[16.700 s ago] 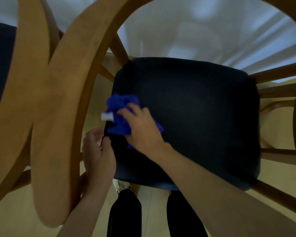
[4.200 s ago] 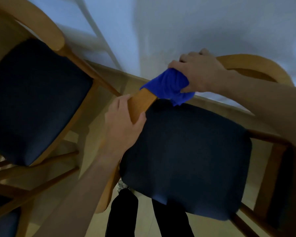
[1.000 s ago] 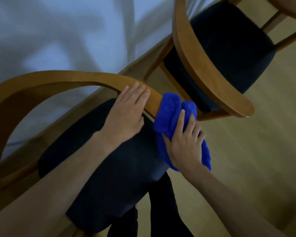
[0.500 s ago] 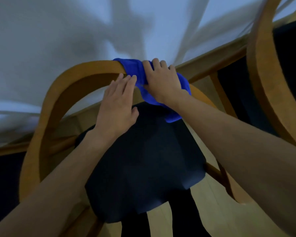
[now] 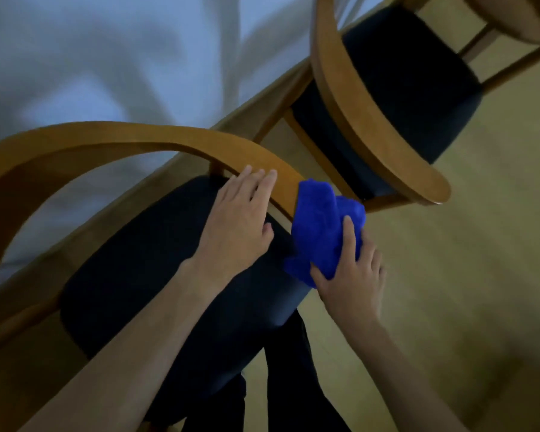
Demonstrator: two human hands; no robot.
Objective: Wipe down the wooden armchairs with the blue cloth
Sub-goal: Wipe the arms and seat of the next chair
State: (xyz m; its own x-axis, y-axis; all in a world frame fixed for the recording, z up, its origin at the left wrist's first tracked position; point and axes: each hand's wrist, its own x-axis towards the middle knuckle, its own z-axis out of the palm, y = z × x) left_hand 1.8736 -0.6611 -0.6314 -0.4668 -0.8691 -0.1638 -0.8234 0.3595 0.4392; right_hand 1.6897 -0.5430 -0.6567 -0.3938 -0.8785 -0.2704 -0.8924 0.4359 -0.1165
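1. Head view: pale wood-look floor (image 5: 449, 275) meets a white wall (image 5: 91, 57); picture soft with blur.
2. Nearer armchair (image 5: 122, 135) has a curved, smooth, honey-toned wooden rail and a dark padded seat (image 5: 156, 275). A second armchair (image 5: 371, 120) of like build stands just beside it.
3. Left hand (image 5: 237, 229) lies flat, fingers straight, on the rail.
4. Right hand (image 5: 353, 275) grips the bunched, fuzzy blue cloth (image 5: 321, 229), wrapped over the rail's end.
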